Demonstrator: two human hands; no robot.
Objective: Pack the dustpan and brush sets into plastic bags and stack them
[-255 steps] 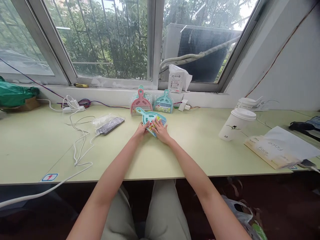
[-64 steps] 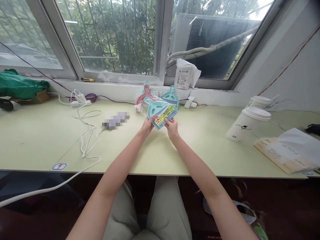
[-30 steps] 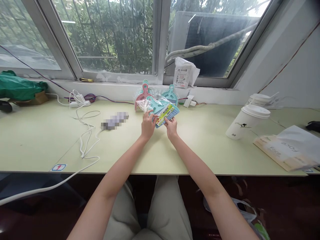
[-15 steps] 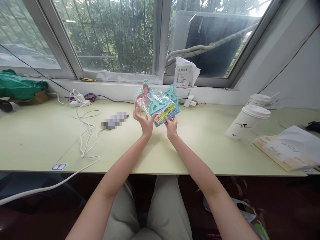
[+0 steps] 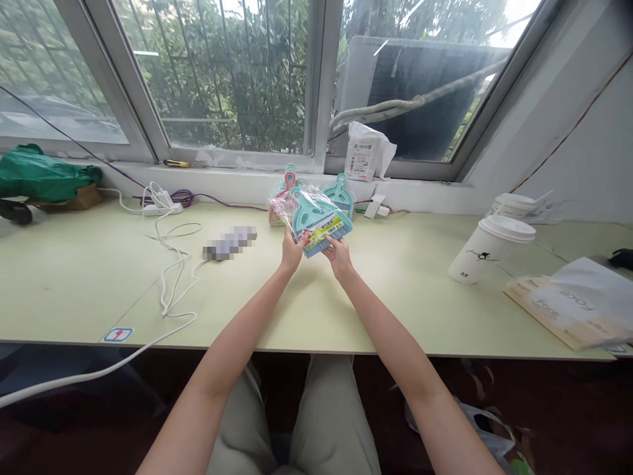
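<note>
Teal dustpan (image 5: 312, 212) over counter (image 5: 405, 290), handle (image 5: 295, 193) pointing toward window (image 5: 222, 79), angled left; long axis slants back to front. Left grip (image 5: 293, 249) holds left corner; right grip (image 5: 339, 254), lower edge.

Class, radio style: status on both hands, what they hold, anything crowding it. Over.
Left hand, right hand: gripping turquoise plastic dustpan-and-brush set. Clear plastic wrap at its left. Pink plastic dustpan behind it.

From the near side of the desk (image 5: 410, 290), the single head view looks forward and down, close above the fingers (image 5: 334, 244), taking in legs (image 5: 330, 402) (partly) below its edge and windows (image 5: 222, 79) beyond.
</note>
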